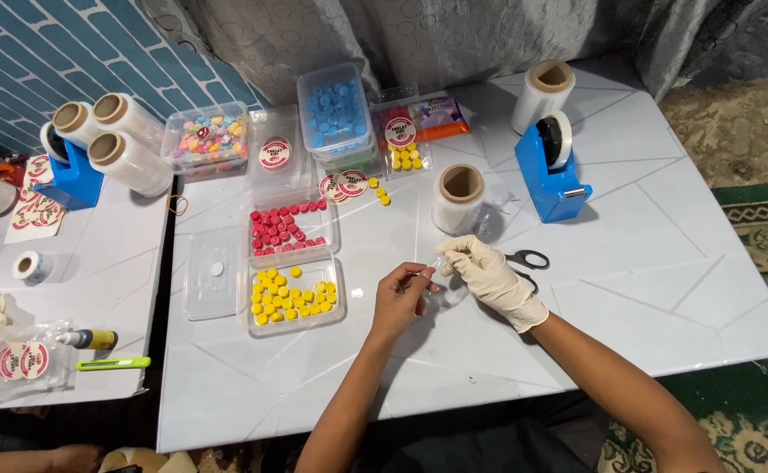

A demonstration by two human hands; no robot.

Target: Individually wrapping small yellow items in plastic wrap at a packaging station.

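Note:
My left hand [399, 300] is bare and my right hand [489, 276] wears a cream glove. Both meet above the white table [629, 289] and pinch a small clear plastic bag [437, 271] between their fingertips. Just left of my hands stands a clear tub of yellow round pieces [293, 295], with a tub of red round pieces [284, 226] behind it. Black-handled scissors [528, 261] lie right behind my gloved hand. A roll of clear film [458, 198] stands upright beyond my hands.
A blue tape dispenser [550, 171] and another film roll [542, 92] stand at the back right. Tubs of blue pieces [336, 109] and mixed coloured pieces [206, 136], round stickers [274, 153] and loose lids sit at the back. A second table [95, 271] on the left holds film rolls, stickers, a green cutter.

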